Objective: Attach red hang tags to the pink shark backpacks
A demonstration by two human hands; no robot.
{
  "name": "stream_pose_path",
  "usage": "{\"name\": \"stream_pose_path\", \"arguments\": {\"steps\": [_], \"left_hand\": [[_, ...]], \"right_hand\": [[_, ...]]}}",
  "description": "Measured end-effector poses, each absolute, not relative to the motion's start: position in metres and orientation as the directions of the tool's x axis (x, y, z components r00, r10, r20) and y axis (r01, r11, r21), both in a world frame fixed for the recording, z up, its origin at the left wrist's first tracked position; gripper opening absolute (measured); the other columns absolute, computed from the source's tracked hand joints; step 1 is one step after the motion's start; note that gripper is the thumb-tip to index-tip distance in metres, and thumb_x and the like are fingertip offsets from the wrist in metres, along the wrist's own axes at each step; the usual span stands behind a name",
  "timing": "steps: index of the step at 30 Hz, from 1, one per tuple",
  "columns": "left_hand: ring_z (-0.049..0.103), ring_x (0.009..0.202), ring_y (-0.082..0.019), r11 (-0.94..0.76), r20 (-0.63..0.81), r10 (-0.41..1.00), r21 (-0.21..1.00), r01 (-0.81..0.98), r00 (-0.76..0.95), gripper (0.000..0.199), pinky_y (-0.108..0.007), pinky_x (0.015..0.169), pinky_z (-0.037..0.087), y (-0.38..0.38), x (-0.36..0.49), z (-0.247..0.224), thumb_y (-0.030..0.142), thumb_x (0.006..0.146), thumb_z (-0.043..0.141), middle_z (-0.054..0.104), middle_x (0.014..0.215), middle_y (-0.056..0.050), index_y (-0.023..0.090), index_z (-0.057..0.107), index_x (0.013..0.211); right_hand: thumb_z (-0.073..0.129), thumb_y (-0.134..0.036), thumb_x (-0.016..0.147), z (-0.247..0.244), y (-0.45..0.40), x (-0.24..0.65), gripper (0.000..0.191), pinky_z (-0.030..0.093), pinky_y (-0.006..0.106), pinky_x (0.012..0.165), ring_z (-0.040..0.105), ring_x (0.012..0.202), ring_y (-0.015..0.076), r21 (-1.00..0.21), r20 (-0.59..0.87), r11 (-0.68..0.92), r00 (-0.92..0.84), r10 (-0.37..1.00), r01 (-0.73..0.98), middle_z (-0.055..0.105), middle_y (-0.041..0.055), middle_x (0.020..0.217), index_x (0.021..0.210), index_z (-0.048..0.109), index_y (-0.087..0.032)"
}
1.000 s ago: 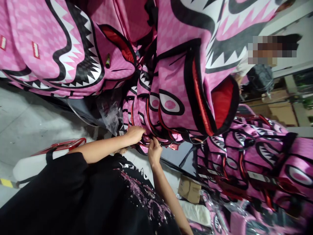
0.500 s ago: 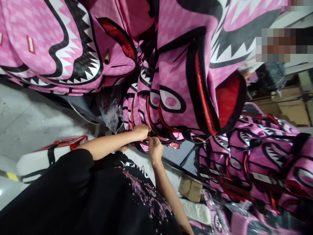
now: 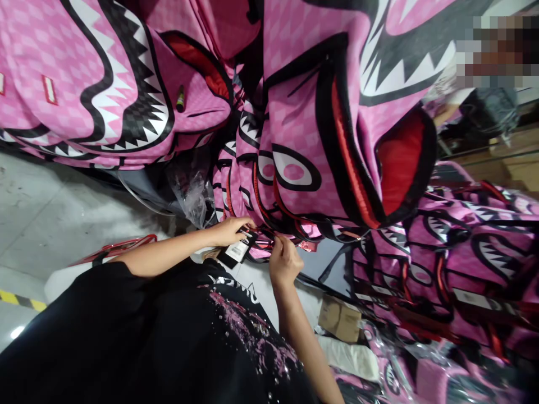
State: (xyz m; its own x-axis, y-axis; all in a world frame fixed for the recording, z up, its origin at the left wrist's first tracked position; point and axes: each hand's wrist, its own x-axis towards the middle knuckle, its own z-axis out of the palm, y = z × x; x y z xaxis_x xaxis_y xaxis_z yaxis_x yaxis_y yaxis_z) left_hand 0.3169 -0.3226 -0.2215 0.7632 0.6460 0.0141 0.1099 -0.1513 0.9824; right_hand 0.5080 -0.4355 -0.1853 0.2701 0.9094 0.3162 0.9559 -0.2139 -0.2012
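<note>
My left hand is closed on a black hang tag with a white label, just below a row of pink bags. To its right, my right hand is pinched at the lower edge of the bags; what its fingers hold is too small to make out. Above both hands stands a pink checked bag with a shark-mouth print, an eye print and an unzipped pocket showing red lining. Several similar bags are packed behind it, their lower ends close to my fingers.
Another pink shark-print bag lies at the upper left, with a small dark cylinder on it. Clear plastic hangs between. More pink bags are stacked right, near a cardboard box. A blurred person is at the upper right.
The black hang tag has come into view in my left hand, which has shifted slightly left. My right hand has moved right and down, so the hands are farther apart.
</note>
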Motion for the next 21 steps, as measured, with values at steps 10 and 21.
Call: {"name": "stream_pose_path", "arguments": {"steps": [10, 21], "left_hand": [[0.062, 0.105, -0.021, -0.512, 0.244, 0.742, 0.807, 0.295, 0.624, 0.024, -0.039, 0.095, 0.046, -0.344, 0.336, -0.233, 0.017, 0.096, 0.049, 0.069, 0.112, -0.009, 0.019, 0.073, 0.094], [0.066, 0.077, -0.012, -0.120, 0.052, 0.764, 0.991, 0.063, 0.643, 0.011, -0.022, 0.073, 0.050, -0.335, 0.366, -0.229, 0.020, 0.090, 0.060, 0.073, 0.085, -0.002, 0.015, 0.069, 0.089]], "right_hand": [[0.043, -0.037, 0.099, -0.188, -0.418, 0.509, 0.033, 0.058, 0.032, 0.080, 0.071, 0.082, 0.0184, -0.412, 0.169, -0.011, 0.088, 0.982, 0.911, 0.074, 0.0096, 0.093, 0.094, 0.070, -0.018], [0.038, -0.027, 0.096, -0.177, -0.418, 0.521, 0.034, 0.055, 0.034, 0.079, 0.066, 0.081, 0.0181, -0.533, 0.097, 0.014, 0.045, 0.994, 0.846, 0.070, 0.0102, 0.091, 0.104, 0.068, -0.016]]}}
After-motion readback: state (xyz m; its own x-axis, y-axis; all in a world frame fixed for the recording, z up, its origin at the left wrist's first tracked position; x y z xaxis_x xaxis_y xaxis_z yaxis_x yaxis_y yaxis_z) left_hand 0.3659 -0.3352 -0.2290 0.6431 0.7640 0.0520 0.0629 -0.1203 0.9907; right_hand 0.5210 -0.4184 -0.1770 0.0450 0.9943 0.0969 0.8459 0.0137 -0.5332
